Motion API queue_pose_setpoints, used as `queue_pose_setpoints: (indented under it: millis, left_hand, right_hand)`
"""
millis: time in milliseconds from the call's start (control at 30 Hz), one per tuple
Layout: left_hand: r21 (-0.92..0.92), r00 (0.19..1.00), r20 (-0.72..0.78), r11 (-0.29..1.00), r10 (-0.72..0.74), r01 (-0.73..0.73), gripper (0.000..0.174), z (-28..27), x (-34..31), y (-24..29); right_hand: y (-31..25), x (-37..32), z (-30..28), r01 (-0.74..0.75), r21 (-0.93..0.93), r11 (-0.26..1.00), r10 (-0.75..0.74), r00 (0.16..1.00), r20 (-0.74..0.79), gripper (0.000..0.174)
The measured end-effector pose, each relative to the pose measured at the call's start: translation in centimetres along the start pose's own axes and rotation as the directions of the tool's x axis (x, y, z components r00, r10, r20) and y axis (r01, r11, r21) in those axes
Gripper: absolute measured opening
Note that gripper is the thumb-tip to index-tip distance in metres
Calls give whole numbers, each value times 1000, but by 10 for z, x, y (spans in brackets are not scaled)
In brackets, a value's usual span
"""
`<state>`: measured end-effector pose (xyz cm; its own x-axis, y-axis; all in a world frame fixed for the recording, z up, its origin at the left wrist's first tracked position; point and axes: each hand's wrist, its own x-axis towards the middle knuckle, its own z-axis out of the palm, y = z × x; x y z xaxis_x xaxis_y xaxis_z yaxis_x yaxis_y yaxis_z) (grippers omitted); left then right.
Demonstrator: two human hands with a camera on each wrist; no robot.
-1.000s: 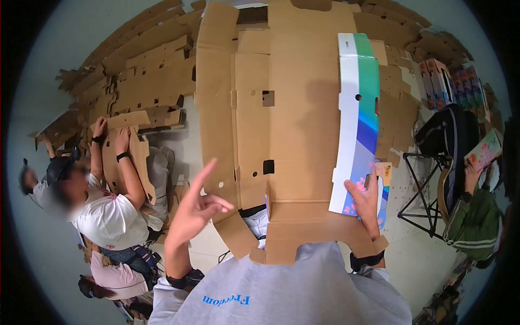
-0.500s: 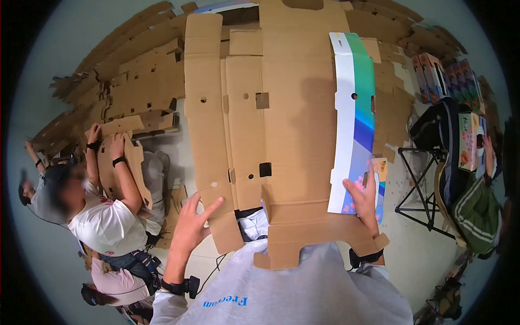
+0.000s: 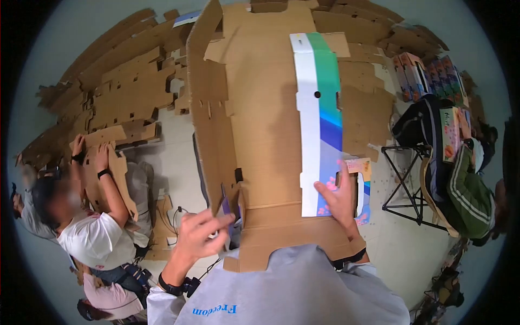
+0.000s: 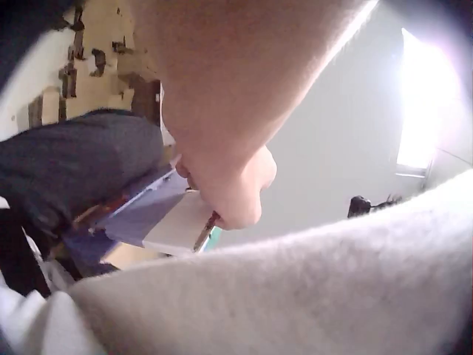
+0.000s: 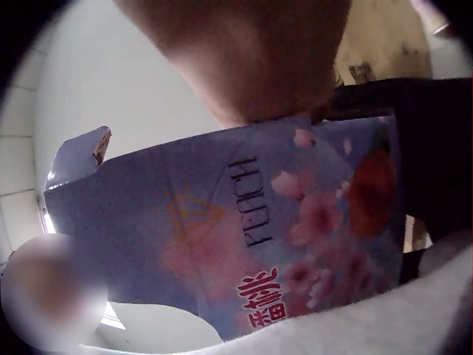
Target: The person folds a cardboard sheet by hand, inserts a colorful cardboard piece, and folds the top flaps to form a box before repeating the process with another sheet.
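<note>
A large cardboard box (image 3: 262, 130), partly unfolded with its brown inside up, lies in front of me in the head view. Its left side panel (image 3: 208, 114) stands raised. My left hand (image 3: 203, 241) grips the near end of this panel with curled fingers; in the left wrist view the hand (image 4: 233, 196) is at the edge of a white and purple printed face. On the right, a printed panel (image 3: 319, 119) in white, green and blue is folded over. My right hand (image 3: 341, 200) presses its near end, thumb and forefinger straight. Pink blossoms and "PEACH" show on the printed face (image 5: 281, 200) in the right wrist view.
Flattened cardboard sheets (image 3: 119, 92) cover the floor at left and back. A person in white (image 3: 97, 233) handles cardboard at left. At right are a folding stool (image 3: 417, 189), a person in a green sleeve (image 3: 471, 195) beside a printed box (image 3: 449, 135), and several standing boxes (image 3: 411, 76).
My left hand has come from pointing in the air down to the box's left panel, which has risen from flat to upright. My right hand keeps its place on the printed panel.
</note>
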<state>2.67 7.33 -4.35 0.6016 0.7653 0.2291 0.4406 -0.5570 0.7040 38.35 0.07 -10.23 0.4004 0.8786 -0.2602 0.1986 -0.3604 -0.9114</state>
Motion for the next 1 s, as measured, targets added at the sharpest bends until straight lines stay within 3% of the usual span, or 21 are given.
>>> queue_pose_setpoints:
  millis: [33, 167, 233, 267, 333, 400, 500, 600, 700, 733, 833, 1000]
  left_hand:
    - [63, 999, -5, 997, 51, -50, 27, 5, 8, 7]
    - [90, 985, -67, 984, 159, -153, 25, 14, 34, 41]
    - [163, 969, 5, 955, 248, -246, 26, 29, 45, 48]
    - [202, 957, 43, 936, 287, -289, 27, 34, 50, 47]
    - [277, 889, 410, 901, 202, -333, 24, 53, 53, 31]
    - [475, 872, 439, 769, 215, -428, 25, 79, 48, 24]
    - [428, 855, 420, 764, 306, -483, 28, 84, 38, 21]
    - [360, 854, 431, 811, 293, -460, 34, 85, 37, 20]
    - [418, 868, 298, 763, 397, -493, 46, 92, 56, 19]
    - [410, 887, 272, 789, 373, -457, 49, 94, 62, 20]
    - [376, 932, 210, 855, 297, -357, 61, 101, 68, 26]
    - [338, 974, 144, 917, 172, -212, 59, 105, 62, 30]
  right_hand:
    - [-1, 1, 0, -2, 16, 1000, 1, 1000, 22, 84]
    - [4, 2, 8, 62, 115, 991, -77, 989, 124, 86]
    - [12, 4, 19, 160, 97, 982, -175, 969, 175, 90]
    - [11, 0, 24, -16, 101, 995, -6, 976, 216, 91]
    - [21, 1, 37, -35, 185, 982, -8, 974, 228, 95]
    - [24, 0, 35, 55, 172, 984, -90, 974, 206, 98]
    - [18, -5, 25, 160, 90, 983, -174, 969, 177, 101]
    - [9, -5, 13, 215, 45, 976, -219, 963, 156, 102]
    - [5, -3, 7, 239, 35, 970, -241, 962, 125, 102]
    - [3, -1, 5, 244, 32, 969, -246, 962, 116, 103]
    - [-6, 5, 1, 225, 144, 964, -240, 966, 99, 83]
    - [14, 8, -3, 2, 297, 955, -43, 990, 131, 51]
